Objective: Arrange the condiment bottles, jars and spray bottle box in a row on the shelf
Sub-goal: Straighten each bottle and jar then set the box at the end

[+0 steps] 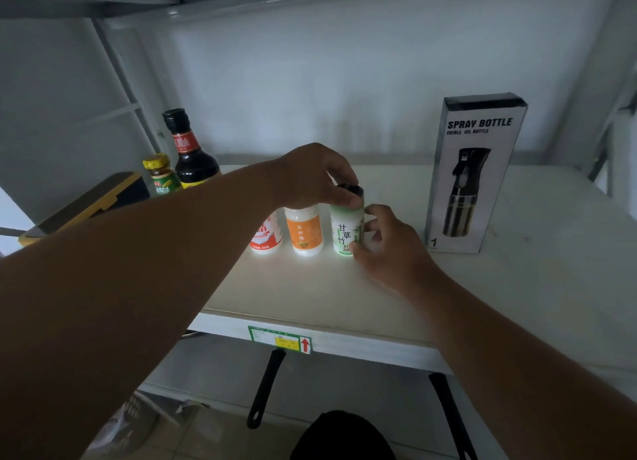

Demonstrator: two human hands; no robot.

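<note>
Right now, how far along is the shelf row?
Done: red-label jar and orange-label jar stand side by side. In hand: both the left hand and right hand grip the green-label jar beside them. Left: spray bottle box, soy sauce bottle and yellow-capped jar stand apart.

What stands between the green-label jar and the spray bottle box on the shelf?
Only the right hand, gripping the green-label jar from its right. Past it, bare shelf runs to the spray bottle box, as the head view shows.
</note>
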